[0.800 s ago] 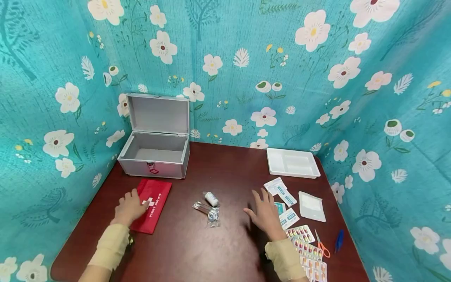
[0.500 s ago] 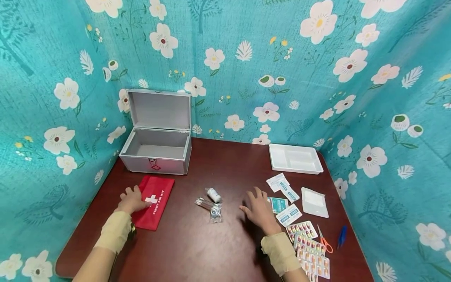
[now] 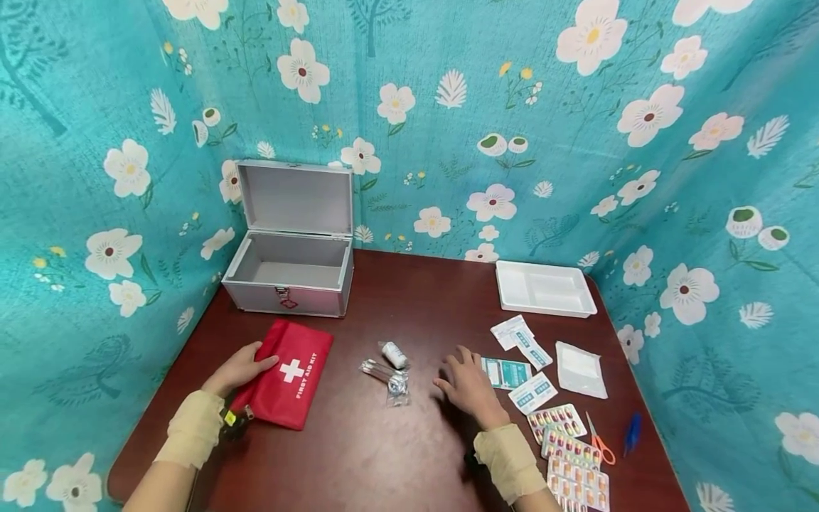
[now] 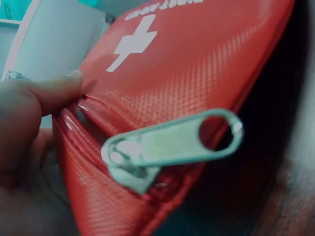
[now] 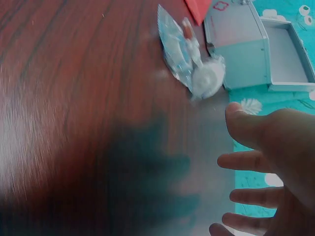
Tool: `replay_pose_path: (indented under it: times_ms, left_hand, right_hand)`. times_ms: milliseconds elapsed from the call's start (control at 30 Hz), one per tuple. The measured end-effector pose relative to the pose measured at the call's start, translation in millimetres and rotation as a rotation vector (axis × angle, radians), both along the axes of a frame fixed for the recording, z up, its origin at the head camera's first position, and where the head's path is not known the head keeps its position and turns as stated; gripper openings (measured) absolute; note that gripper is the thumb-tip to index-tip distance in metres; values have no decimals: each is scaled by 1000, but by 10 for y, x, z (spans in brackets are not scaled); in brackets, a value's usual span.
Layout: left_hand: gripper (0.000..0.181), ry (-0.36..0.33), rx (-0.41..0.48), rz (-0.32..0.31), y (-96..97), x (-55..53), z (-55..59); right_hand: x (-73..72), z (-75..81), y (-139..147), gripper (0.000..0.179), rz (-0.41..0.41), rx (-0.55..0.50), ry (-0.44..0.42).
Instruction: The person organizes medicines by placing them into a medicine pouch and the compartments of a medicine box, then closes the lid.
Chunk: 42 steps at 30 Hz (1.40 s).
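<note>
At the table's left, my left hand (image 3: 242,368) grips the near-left edge of a red first aid pouch (image 3: 310,395), thumb on top and fingers underneath. That edge tilts up. In the left wrist view the pouch's metal zipper pull (image 4: 182,140) hangs beside a partly parted zip. My right hand (image 3: 472,390) hovers over the table with relaxed, spread fingers and holds nothing. Just right of its fingers lie teal-and-white packets (image 3: 507,372). Left of it are a bundle of swab-like sticks in clear wrap (image 3: 384,375) and a small white cylindrical item (image 3: 394,355).
Behind the pouch stands a silver case (image 3: 288,274) with its lid up. A white divided tray (image 3: 544,288) sits at the back right. Along the right lie blister packs (image 3: 569,451), orange-handled scissors (image 3: 603,449), blue tweezers (image 3: 633,432) and a white pad (image 3: 581,368).
My left hand has taken hold of the pouch's left edge and raised it, shifting the pouch slightly right. My right hand stays near the packets, fingers a little more bent than at first.
</note>
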<state>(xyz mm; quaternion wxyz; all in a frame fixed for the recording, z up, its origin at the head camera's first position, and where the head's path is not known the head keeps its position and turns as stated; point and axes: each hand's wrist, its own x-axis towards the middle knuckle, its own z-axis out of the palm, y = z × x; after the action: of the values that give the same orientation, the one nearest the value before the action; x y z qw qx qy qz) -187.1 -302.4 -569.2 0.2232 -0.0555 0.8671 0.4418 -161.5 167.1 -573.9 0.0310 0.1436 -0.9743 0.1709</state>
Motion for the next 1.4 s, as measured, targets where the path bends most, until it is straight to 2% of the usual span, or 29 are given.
replay_pose_path:
  times_ms: [200,400,600,700,867,967,1067,1200,1400]
  left_hand:
    - [57,-43,146,-14,146,22,97]
    - [56,-78,250,-43,282,119,129]
    - [54,-115,320,-95,356,173,321]
    - [52,-62,272,-133,410,151,422]
    - [43,126,82,-213,481,120,518]
    - [31,208,-13,-222,535,96,541]
    - [22,261,-76,-196,586,79,559]
    - [19,290,-107,-180,645,78,586]
    - [24,268,-136,-176,716,127,630]
  right_hand:
    - [-62,-38,-154,41,48,-32,-82]
    - [-165,-35,-331,43,78,-59,-143]
    - [-286,11,-525,45,92,-80,-161]
    - [-384,-19,-605,45,96,-70,-143]
    - [-512,-76,-783,41,94,-79,-120]
    - [-544,-97,-852,41,79,-90,-121]
    - [-585,-106,-906,43,66,-84,-122]
    - [-649,-99,-963,43,32,-77,-136]
    - [-718,-116,-1013,39,4,-45,-205]
